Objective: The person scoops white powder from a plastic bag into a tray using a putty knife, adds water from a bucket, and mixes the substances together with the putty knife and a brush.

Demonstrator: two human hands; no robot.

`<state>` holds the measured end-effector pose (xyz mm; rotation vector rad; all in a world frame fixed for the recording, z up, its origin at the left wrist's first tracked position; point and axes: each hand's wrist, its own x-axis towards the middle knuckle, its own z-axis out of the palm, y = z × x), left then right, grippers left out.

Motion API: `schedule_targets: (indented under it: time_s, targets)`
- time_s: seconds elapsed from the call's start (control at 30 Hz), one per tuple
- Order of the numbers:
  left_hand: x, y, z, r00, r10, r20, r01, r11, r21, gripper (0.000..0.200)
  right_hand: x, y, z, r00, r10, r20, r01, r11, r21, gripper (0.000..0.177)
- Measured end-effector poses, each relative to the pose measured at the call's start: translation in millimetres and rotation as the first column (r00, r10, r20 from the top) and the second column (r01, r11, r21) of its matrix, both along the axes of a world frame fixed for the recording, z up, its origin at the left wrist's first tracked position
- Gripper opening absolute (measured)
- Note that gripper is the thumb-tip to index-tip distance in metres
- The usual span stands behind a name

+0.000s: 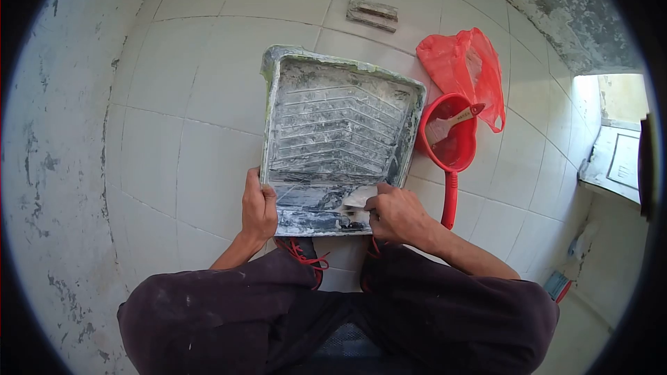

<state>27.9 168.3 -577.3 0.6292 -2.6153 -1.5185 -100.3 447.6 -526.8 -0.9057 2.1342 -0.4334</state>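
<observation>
A paint tray (333, 140) with a ribbed slope, streaked with white and grey paint, lies between my feet on the tiled floor. My left hand (259, 210) grips its left rim near the front corner, thumb on top. In my right hand (399, 214) is a crumpled white rag (358, 198), pressed into the tray's front well; whether it is cloth or paper is hard to make out. Wet white smears show around it. My right fingertips are partly hidden behind the rag and the hand.
A red dipper (450, 160) with a paintbrush (455, 123) across it stands right of the tray. Behind it lies a red plastic bag (469, 69). A plastering float (372, 15) rests beyond the tray. Peeling walls rise at both sides; a can (556, 286) is at lower right.
</observation>
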Motion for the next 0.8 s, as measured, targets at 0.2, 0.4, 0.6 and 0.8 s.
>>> schedule_targets:
  time_s: [0.2,0.4,0.6,0.8]
  targets:
    - [-1.6,0.5,2.8,1.000,-0.007,-0.017,0.007,1.000,-0.004,0.033,7.1,0.6,-4.8,1.000,0.016,-0.011,-0.017,0.998,-0.060,0.024]
    - [0.7,1.1,2.6,0.999,0.011,0.044,-0.013,0.999,0.039,0.033,16.1,-2.8,-2.7,0.998,0.067,-0.016,-0.067,0.998,0.010,0.024]
    - [2.2,0.3,1.9,1.000,-0.003,0.022,0.003,1.000,0.017,0.033,13.3,-1.2,5.8,1.000,0.018,0.009,-0.018,1.000,-0.013,0.023]
    - [-0.2,0.4,5.9,0.998,0.011,0.067,-0.014,0.999,0.046,0.034,1.3,14.5,9.1,1.000,0.000,-0.003,0.000,0.999,-0.039,0.017]
